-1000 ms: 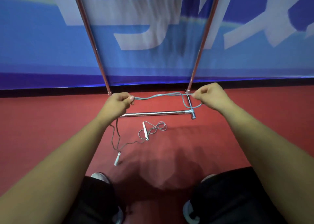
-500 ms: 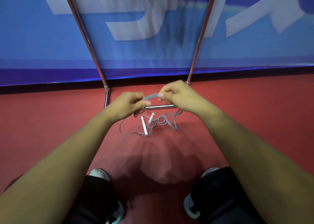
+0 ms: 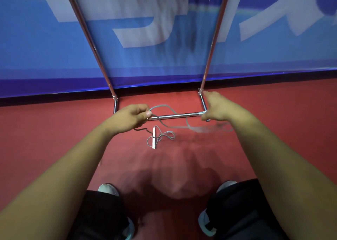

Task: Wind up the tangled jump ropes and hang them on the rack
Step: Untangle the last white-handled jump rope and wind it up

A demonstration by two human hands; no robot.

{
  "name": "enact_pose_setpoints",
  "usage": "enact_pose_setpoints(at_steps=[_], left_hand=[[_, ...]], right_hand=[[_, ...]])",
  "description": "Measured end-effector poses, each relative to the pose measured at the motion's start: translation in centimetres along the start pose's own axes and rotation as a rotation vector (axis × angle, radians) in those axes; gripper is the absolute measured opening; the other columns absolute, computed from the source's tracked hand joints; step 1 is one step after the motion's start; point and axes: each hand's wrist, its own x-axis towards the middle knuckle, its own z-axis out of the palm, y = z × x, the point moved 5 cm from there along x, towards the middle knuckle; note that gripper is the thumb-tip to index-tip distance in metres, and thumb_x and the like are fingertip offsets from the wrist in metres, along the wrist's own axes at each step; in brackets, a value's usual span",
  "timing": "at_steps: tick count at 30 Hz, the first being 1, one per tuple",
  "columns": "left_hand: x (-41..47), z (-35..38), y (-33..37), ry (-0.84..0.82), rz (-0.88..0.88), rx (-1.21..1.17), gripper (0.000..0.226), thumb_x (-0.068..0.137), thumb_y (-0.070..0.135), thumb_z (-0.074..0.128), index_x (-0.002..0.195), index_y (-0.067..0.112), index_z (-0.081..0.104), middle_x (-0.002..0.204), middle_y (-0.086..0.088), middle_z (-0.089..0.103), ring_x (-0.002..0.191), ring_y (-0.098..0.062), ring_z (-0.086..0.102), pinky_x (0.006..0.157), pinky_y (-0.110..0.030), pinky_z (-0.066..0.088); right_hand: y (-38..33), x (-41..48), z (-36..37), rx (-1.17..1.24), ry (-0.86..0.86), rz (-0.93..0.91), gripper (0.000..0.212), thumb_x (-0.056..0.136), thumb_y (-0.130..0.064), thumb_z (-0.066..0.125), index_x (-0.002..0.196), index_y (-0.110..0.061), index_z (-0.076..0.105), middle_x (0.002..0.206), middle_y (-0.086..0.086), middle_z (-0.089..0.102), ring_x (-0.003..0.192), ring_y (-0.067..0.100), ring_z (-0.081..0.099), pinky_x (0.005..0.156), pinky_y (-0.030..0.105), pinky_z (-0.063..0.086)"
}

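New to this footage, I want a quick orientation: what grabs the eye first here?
Two bare arms reach out over the red floor: the left hand pinches a loop of grey jump rope, while the right hand is motion-blurred by the base bar of the chrome rack. A white handle lies on the floor among loose coils in front of the rack, and a blue banner fills the background.

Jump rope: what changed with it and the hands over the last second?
The hands met half a second ago; now the right hand has swung out rightwards, the grey rope trailing blurred below it, grip unclear. The left hand kept pinching the rope. The white handle on the floor and the rack stayed put.
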Motion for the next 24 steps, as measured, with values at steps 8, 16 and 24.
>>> enact_pose_setpoints(at_steps=[8, 16, 24], left_hand=[[1.1, 0.1, 2.0, 0.067, 0.188, 0.016, 0.025, 0.096, 0.042, 0.05, 0.076, 0.029, 0.059, 0.059, 0.012, 0.044, 0.063, -0.009, 0.042, 0.058, -0.028, 0.034], [1.8, -0.9, 1.3, 0.189, 0.216, 0.041, 0.026, 0.104, 0.026, 0.05, 0.082, 0.015, 0.06, 0.056, 0.012, 0.046, 0.052, -0.005, 0.034, 0.05, -0.02, 0.03], [1.7, 0.2, -0.4, -0.068, 0.115, 0.067, 0.032, 0.084, 0.047, 0.07, 0.077, 0.018, 0.062, 0.063, 0.011, 0.056, 0.062, -0.005, 0.053, 0.062, -0.018, 0.043]], right_hand=[[-8.6, -2.4, 2.9, 0.412, -0.03, -0.392, 0.022, 0.098, -0.023, 0.06, 0.084, -0.008, 0.067, 0.072, 0.005, 0.07, 0.058, 0.007, 0.053, 0.059, 0.025, 0.041], [-10.8, -2.3, 3.8, 1.155, -0.346, -0.165, 0.021, 0.099, -0.007, 0.042, 0.089, -0.001, 0.059, 0.072, 0.013, 0.059, 0.044, 0.017, 0.05, 0.047, 0.024, 0.04], [-9.5, -2.1, 1.7, 0.813, -0.238, -0.301, 0.028, 0.101, -0.024, 0.055, 0.083, -0.007, 0.069, 0.049, -0.001, 0.027, 0.04, 0.01, 0.022, 0.041, 0.02, 0.021]])
